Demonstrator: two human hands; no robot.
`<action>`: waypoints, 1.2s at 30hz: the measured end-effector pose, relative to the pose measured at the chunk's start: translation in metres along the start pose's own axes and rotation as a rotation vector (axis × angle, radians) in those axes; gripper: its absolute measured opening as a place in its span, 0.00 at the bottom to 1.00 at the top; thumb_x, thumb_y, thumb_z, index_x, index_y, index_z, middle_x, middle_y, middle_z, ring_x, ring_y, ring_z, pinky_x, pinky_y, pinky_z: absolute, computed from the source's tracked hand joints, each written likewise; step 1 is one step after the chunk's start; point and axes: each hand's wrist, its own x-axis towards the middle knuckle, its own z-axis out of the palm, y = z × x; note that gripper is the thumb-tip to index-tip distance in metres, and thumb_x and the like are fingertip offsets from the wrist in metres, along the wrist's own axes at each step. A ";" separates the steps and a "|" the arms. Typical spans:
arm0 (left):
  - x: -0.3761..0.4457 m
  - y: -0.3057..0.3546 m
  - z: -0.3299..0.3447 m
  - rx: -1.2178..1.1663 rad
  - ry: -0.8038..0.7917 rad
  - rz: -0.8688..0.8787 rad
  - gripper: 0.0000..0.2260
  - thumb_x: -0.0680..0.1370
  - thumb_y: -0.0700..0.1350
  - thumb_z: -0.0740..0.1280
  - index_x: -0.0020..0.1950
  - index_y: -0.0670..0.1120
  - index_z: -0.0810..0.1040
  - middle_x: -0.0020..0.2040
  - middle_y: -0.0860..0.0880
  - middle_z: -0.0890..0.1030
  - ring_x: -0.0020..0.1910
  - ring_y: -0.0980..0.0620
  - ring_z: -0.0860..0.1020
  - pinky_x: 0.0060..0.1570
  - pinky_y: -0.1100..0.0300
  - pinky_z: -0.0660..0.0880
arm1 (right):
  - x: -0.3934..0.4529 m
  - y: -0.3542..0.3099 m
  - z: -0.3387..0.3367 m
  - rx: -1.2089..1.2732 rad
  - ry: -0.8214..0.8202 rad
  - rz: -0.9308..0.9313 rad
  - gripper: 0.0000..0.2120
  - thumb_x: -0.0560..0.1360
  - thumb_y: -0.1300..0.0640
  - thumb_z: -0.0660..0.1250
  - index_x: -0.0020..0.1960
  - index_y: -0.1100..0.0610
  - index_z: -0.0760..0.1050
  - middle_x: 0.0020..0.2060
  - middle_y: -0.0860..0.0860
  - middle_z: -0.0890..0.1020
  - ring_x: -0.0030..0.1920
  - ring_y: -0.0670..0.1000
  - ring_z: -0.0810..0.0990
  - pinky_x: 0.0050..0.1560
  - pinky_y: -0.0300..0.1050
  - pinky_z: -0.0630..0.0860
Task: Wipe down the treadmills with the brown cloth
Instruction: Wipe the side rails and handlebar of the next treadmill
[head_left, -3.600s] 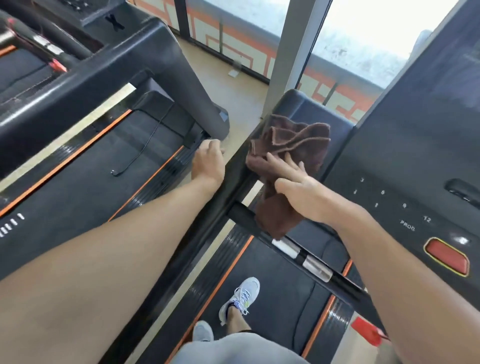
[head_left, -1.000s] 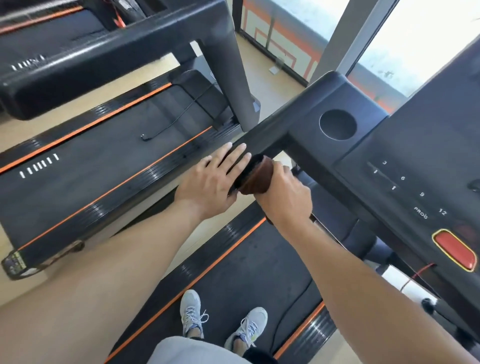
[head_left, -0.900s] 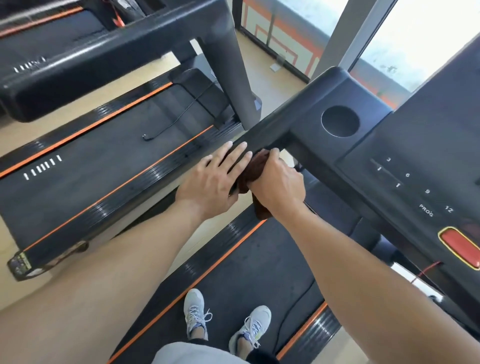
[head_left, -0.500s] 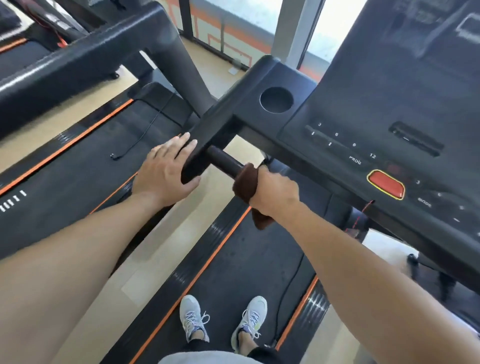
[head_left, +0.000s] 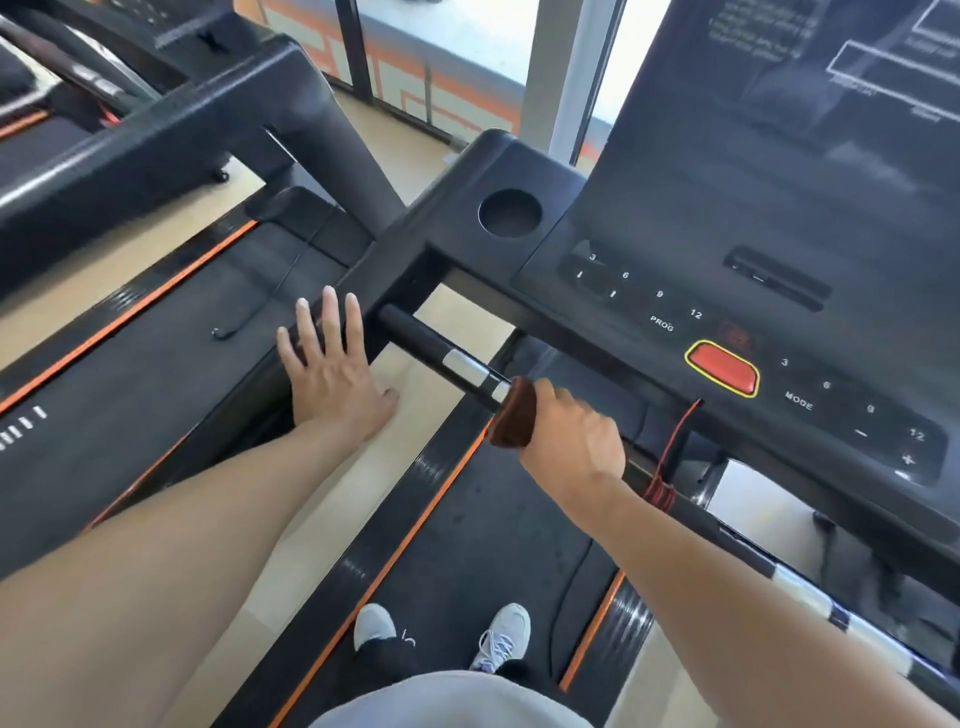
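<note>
Neighbouring machine: at far left we see a second black treadmill with orange side stripes; a thin black cord lies on its dark running belt.

Left hand: our left hand lies flat, fingers straight and spread, on the black side arm of the treadmill we stand on. It holds nothing.

Crossbar: a black round handlebar with silver metal sensor bands runs from that side arm down to the right, under the console.

Brown cloth: the brown terry cloth is wrapped round the handlebar, just right of the silver bands, bunched into a thick roll with one edge showing past our fist.

Right hand: our right hand is curled round the cloth and the bar together, thumb on top, gripping both firmly.

Console: above the bar we see the black flat control panel with white printed numbers, a round cup recess at its left corner, and a red oval stop button with a yellow rim.

Safety cord: a red cord hangs from under the stop button, just right of our right wrist.

Below: our two pale grey laced trainers stand on the dark running belt edged in orange.
</note>
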 end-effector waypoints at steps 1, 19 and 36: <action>0.000 -0.001 0.001 0.019 -0.002 0.004 0.58 0.71 0.67 0.69 0.82 0.43 0.33 0.83 0.41 0.37 0.81 0.35 0.40 0.78 0.35 0.47 | 0.004 -0.004 0.000 -0.002 0.013 -0.021 0.20 0.74 0.53 0.71 0.63 0.51 0.68 0.52 0.49 0.81 0.49 0.56 0.84 0.38 0.47 0.69; 0.003 0.007 -0.025 -1.012 0.203 -0.079 0.27 0.75 0.40 0.65 0.76 0.45 0.69 0.79 0.51 0.65 0.82 0.50 0.51 0.81 0.45 0.44 | 0.090 -0.100 -0.008 0.218 -0.020 -0.159 0.31 0.72 0.47 0.70 0.72 0.47 0.65 0.54 0.49 0.83 0.48 0.59 0.83 0.44 0.50 0.74; 0.018 0.161 -0.074 -0.136 -0.779 0.710 0.41 0.76 0.75 0.35 0.78 0.58 0.67 0.74 0.44 0.74 0.74 0.43 0.70 0.75 0.38 0.51 | -0.079 0.015 0.017 0.273 0.364 0.114 0.32 0.67 0.60 0.66 0.72 0.54 0.76 0.72 0.52 0.77 0.76 0.55 0.70 0.80 0.55 0.60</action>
